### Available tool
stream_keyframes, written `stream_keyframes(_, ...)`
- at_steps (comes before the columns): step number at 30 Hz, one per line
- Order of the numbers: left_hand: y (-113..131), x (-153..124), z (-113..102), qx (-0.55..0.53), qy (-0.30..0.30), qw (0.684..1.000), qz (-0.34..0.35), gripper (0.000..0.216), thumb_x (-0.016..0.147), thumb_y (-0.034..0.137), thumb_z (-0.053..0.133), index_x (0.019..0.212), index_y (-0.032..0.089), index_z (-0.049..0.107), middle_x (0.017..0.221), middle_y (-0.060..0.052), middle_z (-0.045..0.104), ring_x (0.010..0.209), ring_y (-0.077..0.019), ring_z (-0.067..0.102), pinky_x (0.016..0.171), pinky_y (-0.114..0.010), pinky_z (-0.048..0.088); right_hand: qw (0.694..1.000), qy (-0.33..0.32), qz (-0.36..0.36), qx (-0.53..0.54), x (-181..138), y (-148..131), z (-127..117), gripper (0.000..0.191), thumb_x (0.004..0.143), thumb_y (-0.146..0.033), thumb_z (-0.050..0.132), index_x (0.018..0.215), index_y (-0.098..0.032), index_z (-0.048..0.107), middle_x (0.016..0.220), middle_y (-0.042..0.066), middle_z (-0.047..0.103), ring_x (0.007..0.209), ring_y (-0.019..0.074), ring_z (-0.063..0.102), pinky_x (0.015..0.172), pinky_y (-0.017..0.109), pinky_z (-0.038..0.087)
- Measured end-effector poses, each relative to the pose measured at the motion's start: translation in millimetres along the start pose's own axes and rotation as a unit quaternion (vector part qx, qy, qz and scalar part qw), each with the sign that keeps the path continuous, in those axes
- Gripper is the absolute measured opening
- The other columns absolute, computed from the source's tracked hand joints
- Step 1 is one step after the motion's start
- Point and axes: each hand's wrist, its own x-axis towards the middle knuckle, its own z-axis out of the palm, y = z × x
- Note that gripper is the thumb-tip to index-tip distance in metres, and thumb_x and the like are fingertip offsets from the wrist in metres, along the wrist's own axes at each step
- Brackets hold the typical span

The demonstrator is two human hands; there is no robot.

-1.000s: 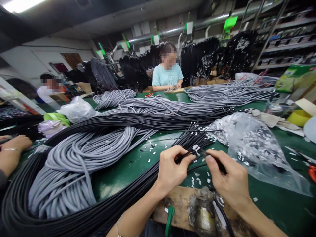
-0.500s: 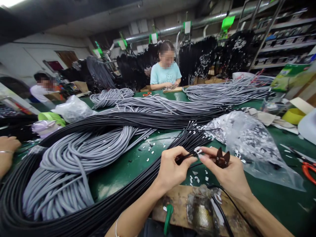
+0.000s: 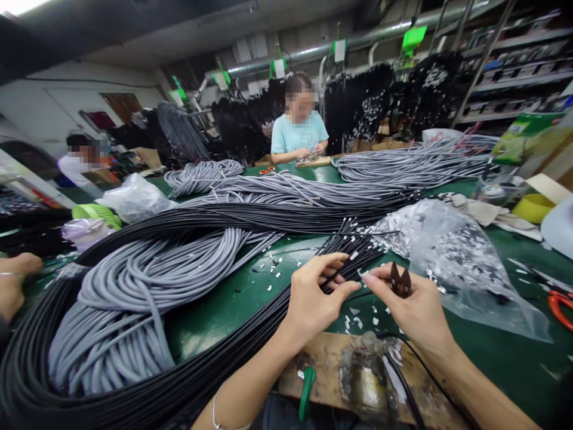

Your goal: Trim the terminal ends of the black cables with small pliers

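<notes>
My left hand [image 3: 313, 295] is above the ends of a bundle of black cables [image 3: 250, 331], its thumb and fingers apart. Dark cable shows behind its fingers; I see no firm grip on it. In my right hand [image 3: 418, 310] is a pair of nippers [image 3: 400, 282] with dark jaws pointing up. Between that hand's thumb and index finger a small whitish piece [image 3: 360, 273] is pinched. White tags sit on the cable ends [image 3: 353, 227] just beyond the hands.
Coils of grey cable [image 3: 147, 280] lie at left. A clear bag of small silver pieces [image 3: 456, 251] lies at right, near orange-handled scissors [image 3: 559, 307]. In front is a wooden board [image 3: 326, 358] with a lumpy fixture [image 3: 369, 376]. A co-worker [image 3: 299, 131] sits opposite; another person's hand [image 3: 18, 280] is at left.
My left thumb and fingers have spread from their pinch on the black cable. My hands have drawn slightly apart. The other person's hand at left has moved lower.
</notes>
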Motion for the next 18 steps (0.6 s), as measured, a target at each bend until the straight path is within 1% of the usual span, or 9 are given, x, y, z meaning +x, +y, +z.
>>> stream_keyframes(2,-1.0,1.3,0.4,0.052,0.048,0.995,0.071,0.038,0.067,0.022,0.072,0.103,0.017,0.062,0.097,-0.007,0.064,0.084,-0.0172,0.061,0.073,-0.028,0.051,1.0,0.011,0.022,-0.003,0.6,0.7,1.2,0.018,0.075,-0.034,0.063,0.066,-0.018,0.063,0.056,-0.002,0.056,0.048,0.0104,0.047,0.043,0.021,0.036)
stream_keyframes(4,-2.5,1.7,1.0,0.098,0.078,0.981,0.147,0.029,0.067,0.019,0.072,0.095,0.017,0.064,0.093,-0.007,0.064,0.086,-0.0177,0.06,0.076,-0.029,0.05,0.999,0.021,0.04,-0.004,1.6,1.9,2.1,0.019,0.072,-0.035,0.064,0.065,-0.018,0.063,0.055,-0.001,0.057,0.048,0.0113,0.048,0.042,0.022,0.036)
stream_keyframes(5,-3.3,1.5,1.5,0.11,0.079,0.975,0.173,0.021,0.069,0.018,0.071,0.089,0.016,0.066,0.087,-0.006,0.064,0.082,-0.0165,0.061,0.074,-0.027,0.05,0.999,0.024,0.047,-0.003,2.0,2.3,2.4,0.019,0.071,-0.035,0.065,0.065,-0.018,0.064,0.055,-0.001,0.058,0.048,0.0118,0.048,0.042,0.022,0.036)
stream_keyframes(7,-4.9,0.2,2.9,0.117,0.06,0.972,0.193,0.009,0.074,0.016,0.066,0.082,0.016,0.066,0.076,-0.004,0.065,0.071,-0.0133,0.061,0.067,-0.024,0.051,0.998,0.027,0.055,0.005,2.0,2.4,2.5,0.019,0.071,-0.035,0.066,0.065,-0.017,0.064,0.058,0.001,0.06,0.05,0.0127,0.05,0.043,0.022,0.038)
stream_keyframes(10,-5.1,-2.5,5.0,0.114,0.028,0.979,0.167,0.009,0.079,0.013,0.058,0.084,0.016,0.065,0.077,-0.003,0.067,0.068,-0.0124,0.061,0.066,-0.024,0.051,0.999,0.017,0.035,0.013,0.4,-1.1,1.9,0.017,0.073,-0.034,0.064,0.069,-0.018,0.065,0.063,0.002,0.062,0.055,0.0135,0.053,0.045,0.022,0.039)
stream_keyframes(12,-3.8,-3.9,6.0,0.103,0.011,0.987,0.123,0.01,0.081,0.013,0.055,0.085,0.016,0.064,0.078,-0.004,0.067,0.07,-0.0127,0.062,0.066,-0.024,0.05,1.0,0.012,0.006,0.008,-0.9,-4.6,1.0,0.016,0.076,-0.033,0.062,0.073,-0.018,0.066,0.066,0.001,0.061,0.056,0.0126,0.052,0.046,0.022,0.039)
stream_keyframes(15,-1.8,-4.5,5.8,0.069,-0.014,0.996,0.059,0.01,0.082,0.015,0.053,0.087,0.015,0.062,0.081,-0.004,0.065,0.073,-0.0124,0.061,0.064,-0.022,0.049,0.999,0.03,-0.013,-0.012,-1.4,-7.1,-1.1,0.015,0.08,-0.031,0.059,0.087,-0.02,0.067,0.064,-0.001,0.056,0.052,0.0098,0.046,0.047,0.021,0.038)
stream_keyframes(17,-1.3,-4.1,4.5,0.06,-0.015,0.997,0.049,0.009,0.081,0.017,0.056,0.088,0.015,0.062,0.084,-0.004,0.064,0.074,-0.0123,0.06,0.064,-0.022,0.048,1.0,0.021,-0.012,-0.019,-1.2,-6.0,-2.6,0.02,0.081,-0.029,0.059,0.098,-0.02,0.065,0.066,-0.002,0.053,0.052,0.0094,0.044,0.048,0.021,0.037)
stream_keyframes(18,-1.3,-3.9,3.6,0.06,-0.011,0.997,0.053,0.009,0.08,0.018,0.058,0.086,0.015,0.062,0.082,-0.003,0.064,0.073,-0.0121,0.059,0.063,-0.022,0.047,1.0,0.002,-0.013,-0.017,-1.2,-5.0,-3.2,0.023,0.081,-0.029,0.058,0.102,-0.02,0.064,0.068,-0.002,0.052,0.055,0.0098,0.045,0.049,0.021,0.037)
